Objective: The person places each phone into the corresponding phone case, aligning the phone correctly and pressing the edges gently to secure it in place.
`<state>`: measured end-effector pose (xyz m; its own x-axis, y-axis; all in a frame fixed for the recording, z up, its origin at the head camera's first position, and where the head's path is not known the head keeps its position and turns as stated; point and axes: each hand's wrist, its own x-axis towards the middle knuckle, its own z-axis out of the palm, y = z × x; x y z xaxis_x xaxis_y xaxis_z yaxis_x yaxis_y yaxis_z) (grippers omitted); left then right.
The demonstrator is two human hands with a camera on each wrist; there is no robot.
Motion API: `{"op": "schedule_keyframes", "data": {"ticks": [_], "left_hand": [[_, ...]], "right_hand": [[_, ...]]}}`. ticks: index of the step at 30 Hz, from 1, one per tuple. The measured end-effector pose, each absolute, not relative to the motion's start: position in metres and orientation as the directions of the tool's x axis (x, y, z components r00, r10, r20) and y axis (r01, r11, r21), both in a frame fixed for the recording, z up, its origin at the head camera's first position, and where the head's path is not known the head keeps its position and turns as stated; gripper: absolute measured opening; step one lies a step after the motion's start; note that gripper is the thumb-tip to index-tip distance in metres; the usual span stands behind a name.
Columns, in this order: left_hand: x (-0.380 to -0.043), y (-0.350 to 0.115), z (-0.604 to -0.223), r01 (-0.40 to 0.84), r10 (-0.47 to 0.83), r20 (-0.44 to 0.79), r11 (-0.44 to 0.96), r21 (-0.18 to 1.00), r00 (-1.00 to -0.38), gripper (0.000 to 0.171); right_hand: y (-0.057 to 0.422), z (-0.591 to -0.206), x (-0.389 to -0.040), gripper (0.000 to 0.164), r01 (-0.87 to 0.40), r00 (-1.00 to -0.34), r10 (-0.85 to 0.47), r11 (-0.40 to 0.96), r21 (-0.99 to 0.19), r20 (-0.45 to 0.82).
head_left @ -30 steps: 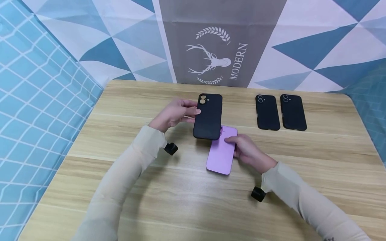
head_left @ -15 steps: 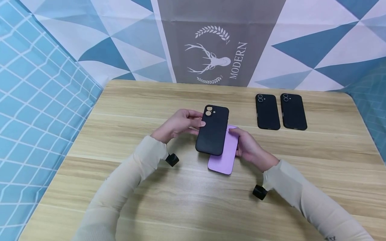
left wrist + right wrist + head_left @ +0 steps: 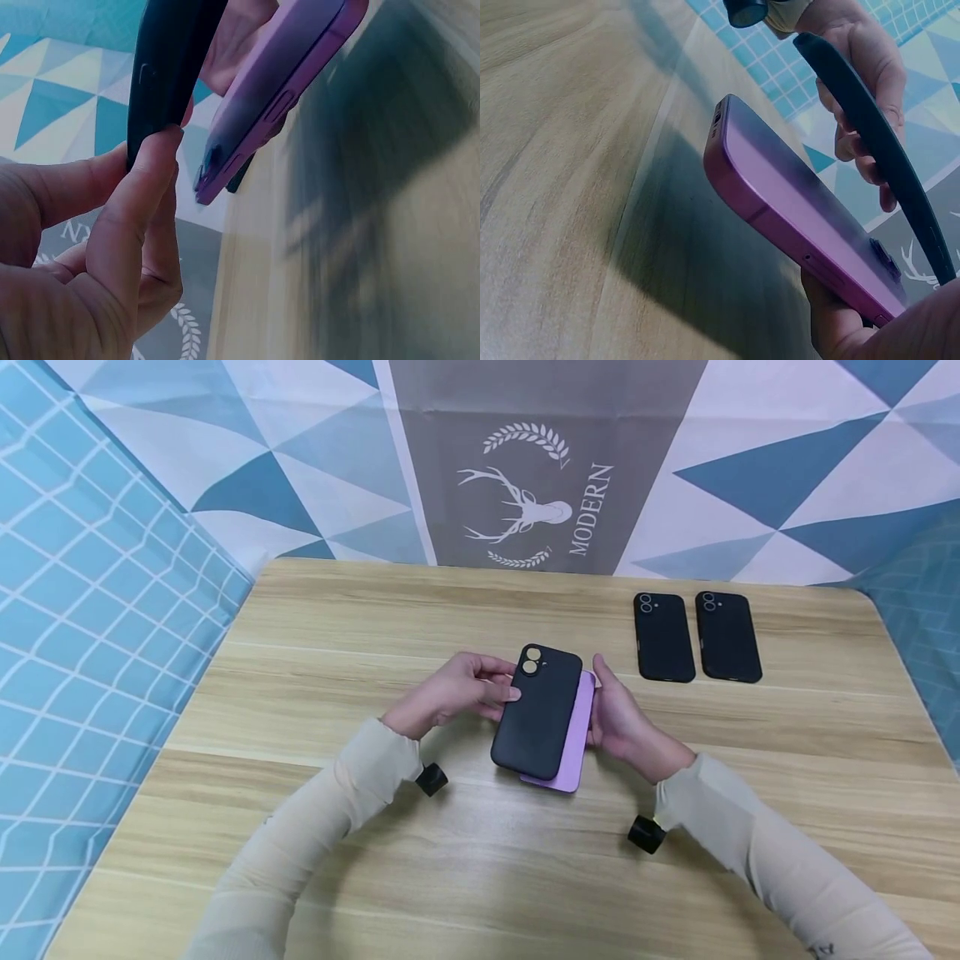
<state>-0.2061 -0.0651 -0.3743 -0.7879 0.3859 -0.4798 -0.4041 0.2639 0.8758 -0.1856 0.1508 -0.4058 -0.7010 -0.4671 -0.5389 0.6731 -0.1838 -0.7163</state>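
Observation:
A black phone case [image 3: 536, 714] with two round camera holes is pinched at its left edge by my left hand [image 3: 465, 689], thumb on the top face. Under it lies a purple phone [image 3: 576, 747], mostly covered in the head view. My right hand [image 3: 621, 718] holds the phone from the right, fingers beneath it and thumb raised off its back. The right wrist view shows a gap between the case [image 3: 877, 135] and the phone [image 3: 780, 180], whose shadow falls on the table below. In the left wrist view the phone [image 3: 270, 82] tilts beside the case [image 3: 169, 75].
Two black phones or cased phones [image 3: 664, 639] [image 3: 728, 639] lie side by side at the back right of the wooden table [image 3: 375, 893]. A patterned cloth [image 3: 525, 393] hangs behind the table, with blue checked cloth [image 3: 90, 610] along the left.
My left hand has brought the black case toward me and rightward, over the purple phone, covering most of it. My right thumb has lifted from the phone's back.

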Motion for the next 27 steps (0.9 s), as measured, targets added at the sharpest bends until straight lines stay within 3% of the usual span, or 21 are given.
{"op": "schedule_keyframes", "data": {"ticks": [27], "left_hand": [[-0.204,-0.052,-0.389,-0.392,0.4,-0.489,0.303,0.869,-0.775,0.045]], "right_hand": [[0.152,-0.394,-0.184,0.059,0.681,-0.698,-0.466,-0.195,-0.706,-0.544]]}}
